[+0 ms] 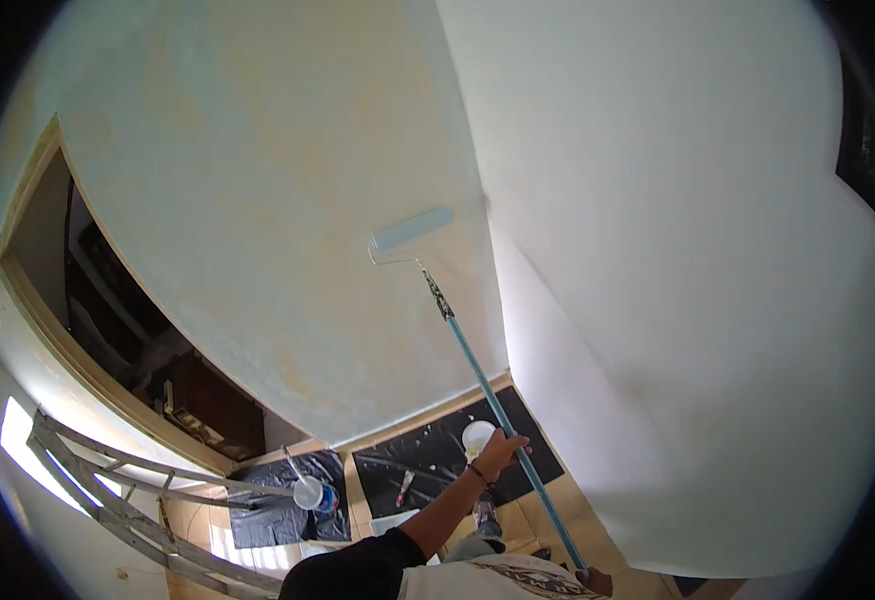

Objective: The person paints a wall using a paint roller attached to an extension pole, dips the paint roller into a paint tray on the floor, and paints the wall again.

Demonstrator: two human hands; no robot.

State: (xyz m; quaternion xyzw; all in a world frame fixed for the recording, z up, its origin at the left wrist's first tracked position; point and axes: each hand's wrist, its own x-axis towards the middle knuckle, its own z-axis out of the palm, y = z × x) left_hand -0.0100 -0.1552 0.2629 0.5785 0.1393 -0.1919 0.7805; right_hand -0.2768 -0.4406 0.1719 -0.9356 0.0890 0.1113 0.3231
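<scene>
A paint roller with a pale blue sleeve rests against or close to the patchy blue and tan wall, left of the corner. Its wire frame joins a long blue extension pole through a paint-spattered threaded end. My left hand grips the pole partway down, with a dark bracelet at the wrist. At the pole's lower end, my right hand is closed around it near the bottom edge of the view. Whether the roller sleeve touches the wall cannot be told.
Black plastic sheeting covers part of the tiled floor, bearing a white bucket and a paintbrush. Another paint bucket stands on sheeting at the left. A wooden ladder is at lower left, near a doorway. A white wall rises at right.
</scene>
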